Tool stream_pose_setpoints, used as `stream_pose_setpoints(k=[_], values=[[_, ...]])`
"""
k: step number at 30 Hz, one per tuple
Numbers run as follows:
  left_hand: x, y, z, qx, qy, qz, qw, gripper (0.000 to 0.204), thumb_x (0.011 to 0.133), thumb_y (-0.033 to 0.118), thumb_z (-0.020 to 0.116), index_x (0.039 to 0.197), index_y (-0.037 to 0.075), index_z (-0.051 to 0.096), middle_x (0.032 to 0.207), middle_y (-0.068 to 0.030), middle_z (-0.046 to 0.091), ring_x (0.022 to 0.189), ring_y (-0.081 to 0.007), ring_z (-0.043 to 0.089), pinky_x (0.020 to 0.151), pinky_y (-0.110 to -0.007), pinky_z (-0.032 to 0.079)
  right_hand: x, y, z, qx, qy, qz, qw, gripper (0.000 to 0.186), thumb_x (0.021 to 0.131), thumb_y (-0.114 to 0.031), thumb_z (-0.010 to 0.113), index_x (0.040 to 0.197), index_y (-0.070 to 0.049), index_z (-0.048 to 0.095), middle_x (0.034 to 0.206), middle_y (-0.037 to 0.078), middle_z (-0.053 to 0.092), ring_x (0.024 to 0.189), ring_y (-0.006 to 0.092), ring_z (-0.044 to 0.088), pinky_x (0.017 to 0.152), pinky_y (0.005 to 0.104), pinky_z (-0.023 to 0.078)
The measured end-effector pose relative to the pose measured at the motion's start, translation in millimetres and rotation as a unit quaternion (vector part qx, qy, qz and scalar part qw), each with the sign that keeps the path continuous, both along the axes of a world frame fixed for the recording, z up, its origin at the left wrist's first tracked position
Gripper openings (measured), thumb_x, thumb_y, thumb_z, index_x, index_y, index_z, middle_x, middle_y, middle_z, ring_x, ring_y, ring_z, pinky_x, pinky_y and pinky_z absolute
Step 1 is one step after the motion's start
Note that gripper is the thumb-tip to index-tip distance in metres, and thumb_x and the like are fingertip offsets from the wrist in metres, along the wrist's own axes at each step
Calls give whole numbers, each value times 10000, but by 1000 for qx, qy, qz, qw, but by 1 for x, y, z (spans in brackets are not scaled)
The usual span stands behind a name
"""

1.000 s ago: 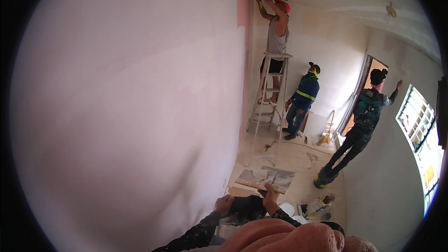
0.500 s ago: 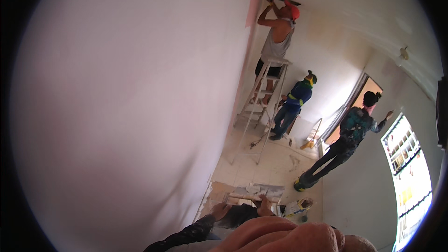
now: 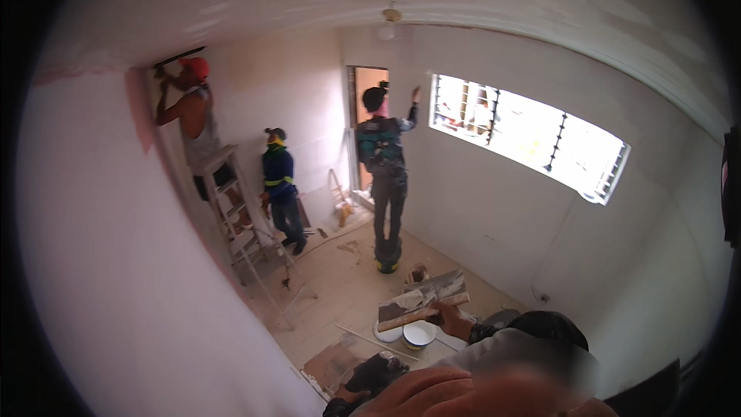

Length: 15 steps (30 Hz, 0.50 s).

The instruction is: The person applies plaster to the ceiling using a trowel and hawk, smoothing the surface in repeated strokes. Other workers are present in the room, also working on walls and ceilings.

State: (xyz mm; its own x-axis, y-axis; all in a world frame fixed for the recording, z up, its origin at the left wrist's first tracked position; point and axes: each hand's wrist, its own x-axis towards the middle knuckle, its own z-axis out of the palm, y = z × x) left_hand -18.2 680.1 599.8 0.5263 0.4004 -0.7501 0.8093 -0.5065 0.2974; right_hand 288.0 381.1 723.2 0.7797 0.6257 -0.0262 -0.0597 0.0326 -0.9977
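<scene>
My right hand [image 3: 451,318] grips a broad flat board [image 3: 423,298] with a wooden edge and a grey, plaster-smeared face, held out over the floor at bottom centre. My left hand [image 3: 349,392], low at the bottom edge, is partly hidden beside a dark shape [image 3: 374,372]; its fingers look curled on something I cannot make out. Below the board a bucket of white material [image 3: 419,332] stands on the floor [image 3: 340,286], with a long thin stick [image 3: 363,337] lying to its left.
A co-worker in a red cap [image 3: 185,116] works at the ceiling on a stepladder [image 3: 231,193] at left. Another [image 3: 279,185] stands beside it; a third [image 3: 382,154] stands on a low bucket by the doorway. A barred window [image 3: 525,135] is in the right wall.
My view has swung right and up, showing more ceiling and window. My right hand and board now sit further right in the picture, and my left hand has dropped toward the bottom edge.
</scene>
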Motion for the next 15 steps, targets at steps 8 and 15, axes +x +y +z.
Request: stream_pose_setpoints(k=[8, 15], values=[[62, 12, 13, 0, 31, -48, 998, 844, 881, 640, 680, 1479, 81, 474, 1291, -188, 650, 1205, -327, 620, 1047, -442, 474, 27, -50, 13, -146, -398, -30, 905, 373, 874, -204, 810, 1142, -42, 607, 987, 179, 704, 955, 342, 712, 810, 444, 540], [89, 9, 27, 11, 13, -43, 999, 810, 905, 619, 662, 1488, 94, 458, 1278, -178, 649, 1190, -319, 620, 1039, -444, 478, 55, -51, 17, 4, -32, -111, 993, 305, 886, -178, 764, 1102, -33, 605, 976, 169, 693, 916, 330, 713, 828, 437, 572]])
